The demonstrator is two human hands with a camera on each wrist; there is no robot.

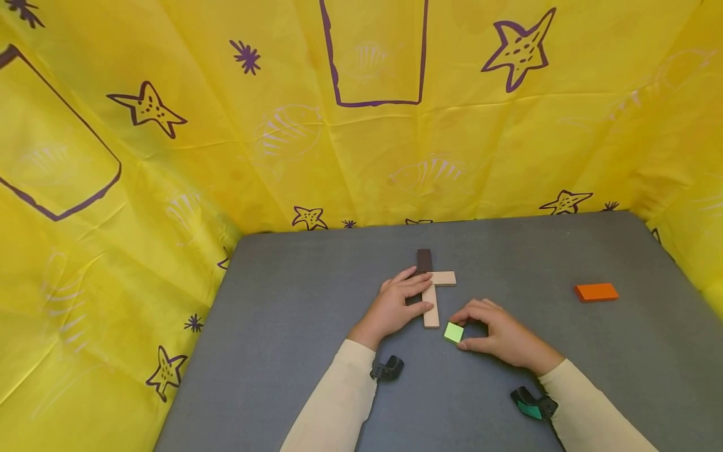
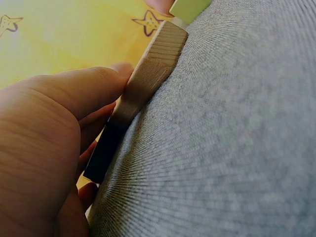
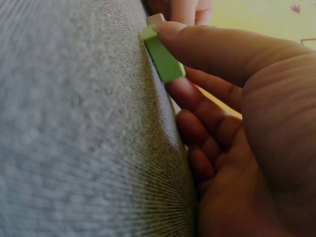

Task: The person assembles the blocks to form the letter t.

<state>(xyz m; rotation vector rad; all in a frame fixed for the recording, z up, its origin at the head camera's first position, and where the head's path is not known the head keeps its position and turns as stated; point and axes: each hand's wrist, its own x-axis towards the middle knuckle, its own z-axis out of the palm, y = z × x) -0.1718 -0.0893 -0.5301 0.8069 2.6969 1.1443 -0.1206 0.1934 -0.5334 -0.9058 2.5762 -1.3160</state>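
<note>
Two pale wooden blocks lie together on the table: a lengthwise one (image 1: 431,317) and a crosswise one (image 1: 445,278) at its far end. A dark brown block (image 1: 424,260) adjoins them at the back. Extended fingers of my left hand (image 1: 392,307) rest on the pale blocks where they meet, its thumb touching the lengthwise one. Just right of that block's near end, my right hand (image 1: 499,334) pinches a light green block (image 1: 454,333) between thumb and fingers. In the right wrist view the green block (image 3: 165,60) sits on or very close to the table.
An orange block (image 1: 596,292) lies apart on the right side of the grey table (image 1: 282,351). Yellow cloth (image 1: 361,157) printed with starfish and fish hangs around the table's back and sides. Dark straps with camera mounts (image 1: 533,403) are worn on the wrists.
</note>
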